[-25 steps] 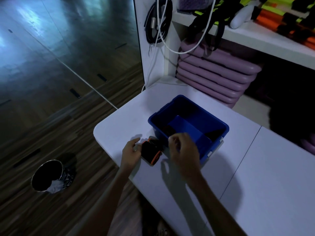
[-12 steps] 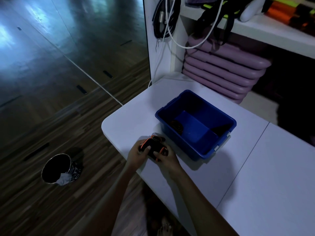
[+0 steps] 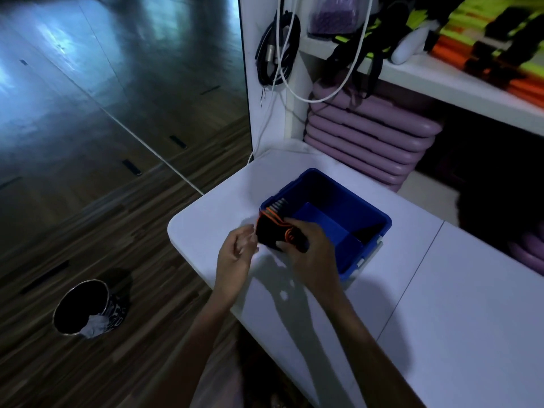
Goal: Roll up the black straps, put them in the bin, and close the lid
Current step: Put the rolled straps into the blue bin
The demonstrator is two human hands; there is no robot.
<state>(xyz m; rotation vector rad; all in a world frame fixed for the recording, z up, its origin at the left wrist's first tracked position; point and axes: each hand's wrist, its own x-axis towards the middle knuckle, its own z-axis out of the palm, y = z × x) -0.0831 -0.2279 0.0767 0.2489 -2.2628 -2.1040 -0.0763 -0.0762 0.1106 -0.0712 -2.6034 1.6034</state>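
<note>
The blue bin (image 3: pixel 338 219) stands open on the white table (image 3: pixel 441 304), near the table's rounded corner. The right hand (image 3: pixel 312 254) grips a rolled black strap (image 3: pixel 276 234) with orange edging, fingers curled around the roll and thumb pressed under it. The strap is held above the near-left rim of the bin, partly over the table. The left hand (image 3: pixel 235 254) is just left of the strap, fingers loosely curled and part-open; whether its fingertips touch the strap cannot be told. Beyond the bin, stacked purple mats (image 3: pixel 368 136) fill a shelf unit. A dark waste basket (image 3: pixel 85 310) stands on the wood floor, well left of the bin.
</note>
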